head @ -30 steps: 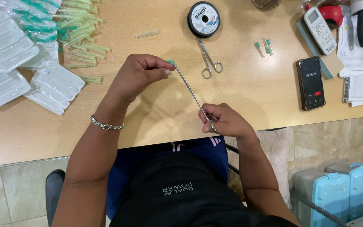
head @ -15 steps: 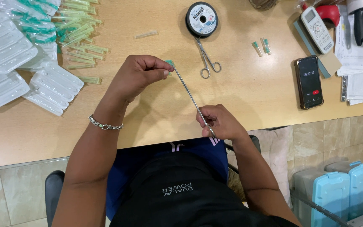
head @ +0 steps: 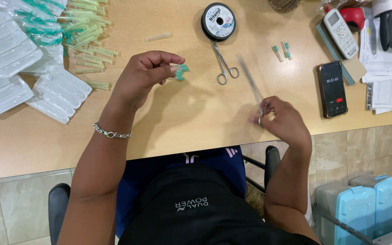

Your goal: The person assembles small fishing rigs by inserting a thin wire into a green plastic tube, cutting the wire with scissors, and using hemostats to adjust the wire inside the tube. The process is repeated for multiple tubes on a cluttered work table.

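far left: stack of clear plastic blister packs (head: 10, 68) on the light wooden table (head: 196, 113); just right of it, a loose heap of pale green capped needles (head: 87, 31).
left hand: (head: 144, 75) raised just over the table, fingertips pinched on a small teal-hubbed needle piece (head: 180, 72); silver chain bracelet (head: 112, 133) on the wrist.
small teal-hubbed needle piece: at the fingertips of left hand, above bare table, left of the scissors-type tool.
centre top: round black spool of thread (head: 218, 21); touching its lower edge, steel scissor-handled forceps (head: 224, 66) lying flat, loops toward the person.
right hand: (head: 282, 120) over the table's near edge, fingers closed on the lower end of a thin grey rod (head: 249, 81). Rod is motion-blurred, angled up-left toward the forceps; can't tell its exact kind.
right of rod: two small teal-capped pieces (head: 281, 51) lying side by side, well apart from both hands.
further right: black smartphone (head: 332, 89) face up, screen lit; white remote control (head: 340, 32) above it; sheets of paper (head: 386, 68) at the edge.
bottom right: light blue plastic cases (head: 373, 213) on the tiled floor.
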